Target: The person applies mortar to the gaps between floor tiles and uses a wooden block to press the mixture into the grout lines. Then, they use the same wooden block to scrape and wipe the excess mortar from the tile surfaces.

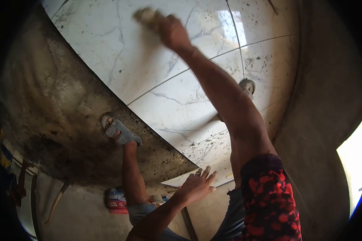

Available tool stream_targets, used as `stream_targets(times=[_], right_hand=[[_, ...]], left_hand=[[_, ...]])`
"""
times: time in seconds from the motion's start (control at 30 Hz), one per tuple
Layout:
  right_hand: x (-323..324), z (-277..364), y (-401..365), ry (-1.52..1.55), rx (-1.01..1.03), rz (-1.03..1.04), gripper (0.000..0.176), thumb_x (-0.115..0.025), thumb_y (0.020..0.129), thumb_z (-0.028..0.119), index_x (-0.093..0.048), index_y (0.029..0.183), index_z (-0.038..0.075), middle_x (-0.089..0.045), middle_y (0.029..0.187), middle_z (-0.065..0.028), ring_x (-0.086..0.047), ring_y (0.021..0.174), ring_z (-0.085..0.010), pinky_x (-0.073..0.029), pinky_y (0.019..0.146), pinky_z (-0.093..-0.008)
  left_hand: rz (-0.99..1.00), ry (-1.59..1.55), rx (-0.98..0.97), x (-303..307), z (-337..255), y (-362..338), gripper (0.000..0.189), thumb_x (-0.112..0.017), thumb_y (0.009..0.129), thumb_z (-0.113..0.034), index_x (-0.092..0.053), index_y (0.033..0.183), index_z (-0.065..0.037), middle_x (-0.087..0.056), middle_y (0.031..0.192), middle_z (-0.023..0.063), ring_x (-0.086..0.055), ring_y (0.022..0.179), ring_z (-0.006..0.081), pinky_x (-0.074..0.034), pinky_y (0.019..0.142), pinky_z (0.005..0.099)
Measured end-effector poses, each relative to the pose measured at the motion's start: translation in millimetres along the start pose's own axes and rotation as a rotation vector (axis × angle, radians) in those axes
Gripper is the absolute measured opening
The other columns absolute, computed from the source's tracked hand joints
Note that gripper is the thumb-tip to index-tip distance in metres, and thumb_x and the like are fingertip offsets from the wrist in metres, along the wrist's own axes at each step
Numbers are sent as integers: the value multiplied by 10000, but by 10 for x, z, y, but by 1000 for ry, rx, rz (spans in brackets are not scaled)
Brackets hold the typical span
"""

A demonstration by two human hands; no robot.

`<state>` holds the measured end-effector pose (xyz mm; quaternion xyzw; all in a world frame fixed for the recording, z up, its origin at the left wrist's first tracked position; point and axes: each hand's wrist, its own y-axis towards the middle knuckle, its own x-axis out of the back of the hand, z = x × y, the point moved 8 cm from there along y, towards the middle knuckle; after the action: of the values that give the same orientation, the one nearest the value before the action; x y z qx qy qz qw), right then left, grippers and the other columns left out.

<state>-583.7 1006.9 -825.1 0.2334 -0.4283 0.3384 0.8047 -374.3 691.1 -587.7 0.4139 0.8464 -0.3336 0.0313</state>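
Note:
My right hand point(175, 33) stretches far out over the white marble-patterned floor tiles point(108, 44). Its fingers are closed round a brownish, soft-looking lump point(147, 17), smeared by motion, with a shadow on the tile beneath. Whether that is a rag or a sponge I cannot tell. Close to my body, my left hand point(198, 186) hangs palm down with its fingers spread, a ring on one of them, and holds nothing. It is near the front corner of the tiling.
Dark specks of dirt dot the tiles. My sandalled foot point(121, 130) stands on rough bare floor point(64, 104) left of the tile edge; my other sandal point(247, 86) is on the tiles. A blue and red printed bag point(116, 201) lies behind. A plain wall point(326, 88) rises right.

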Motion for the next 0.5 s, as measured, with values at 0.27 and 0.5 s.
stream_targets(times=[0.27, 0.5], right_hand=[[787, -999, -848, 235, -716, -393, 215, -539, 871, 93, -516, 1074, 27, -581, 938, -137, -575, 889, -297, -476, 753, -428], [-1446, 1978, -1262, 394, 90, 354, 385, -520, 709, 21, -584, 1085, 74, -540, 938, -127, -531, 888, -323, -425, 782, -446]], left_hand=[[-71, 42, -69, 199, -166, -252, 632, -542, 889, -364, -309, 1398, -69, -304, 1414, 256, -360, 1277, 420, -399, 959, 487], [-215, -5, -191, 153, -131, -316, 375, -597, 823, -319, -597, 1121, -91, -496, 1244, 183, -497, 1143, 375, -470, 790, 465]])
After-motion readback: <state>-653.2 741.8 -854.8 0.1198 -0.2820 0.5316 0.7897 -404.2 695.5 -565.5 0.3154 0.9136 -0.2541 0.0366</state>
